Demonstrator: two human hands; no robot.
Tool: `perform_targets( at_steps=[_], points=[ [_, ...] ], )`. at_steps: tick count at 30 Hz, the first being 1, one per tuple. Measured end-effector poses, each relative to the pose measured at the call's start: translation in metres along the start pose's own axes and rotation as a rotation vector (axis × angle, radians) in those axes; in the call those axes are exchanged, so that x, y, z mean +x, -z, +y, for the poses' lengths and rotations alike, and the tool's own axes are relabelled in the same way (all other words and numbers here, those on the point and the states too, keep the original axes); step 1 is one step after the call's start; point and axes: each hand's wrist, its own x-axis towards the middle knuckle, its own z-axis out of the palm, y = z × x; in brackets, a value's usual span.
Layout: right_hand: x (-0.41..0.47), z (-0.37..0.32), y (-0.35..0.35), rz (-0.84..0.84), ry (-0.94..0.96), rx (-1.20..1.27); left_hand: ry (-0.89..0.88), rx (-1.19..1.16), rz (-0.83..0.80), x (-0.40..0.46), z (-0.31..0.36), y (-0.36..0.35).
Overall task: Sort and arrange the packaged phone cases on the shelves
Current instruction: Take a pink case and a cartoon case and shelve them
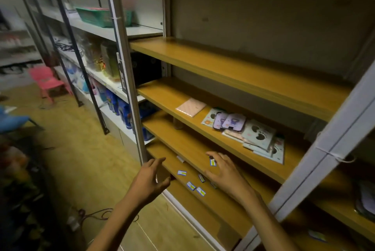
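A heap of packaged phone cases [249, 135] lies on a wooden shelf [203, 129] at the centre right, with purple cases on top of pale blue ones. One pink packaged case [190, 107] lies apart to their left. My left hand [151, 177] hovers in front of the shelf's front edge, fingers loosely spread and holding nothing. My right hand [222, 171] reaches over the lower shelf [182, 161] with spread fingers; a small blue-and-yellow label [212, 161] sits at its fingertips, and whether it is pinched I cannot tell.
Several small blue-and-yellow labels [190, 185] lie scattered on the lower shelf. Grey metal uprights [129, 80] frame the rack. To the left, white shelving holds a green basket [101, 16] and bottles. A pink chair [47, 82] stands on the wooden floor.
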Motion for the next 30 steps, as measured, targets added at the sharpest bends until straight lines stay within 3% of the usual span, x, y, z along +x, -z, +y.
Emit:
perform_targets(
  at_steps=[16, 30],
  points=[
    [0.173, 0.027, -0.002, 0.149, -0.143, 0.023, -0.136, 0.058, -0.112, 0.225, -0.042, -0.002],
    [0.233, 0.048, 0.005, 0.355, -0.390, 0.022, -0.347, 0.035, -0.270, 0.372, -0.052, -0.024]
  ],
)
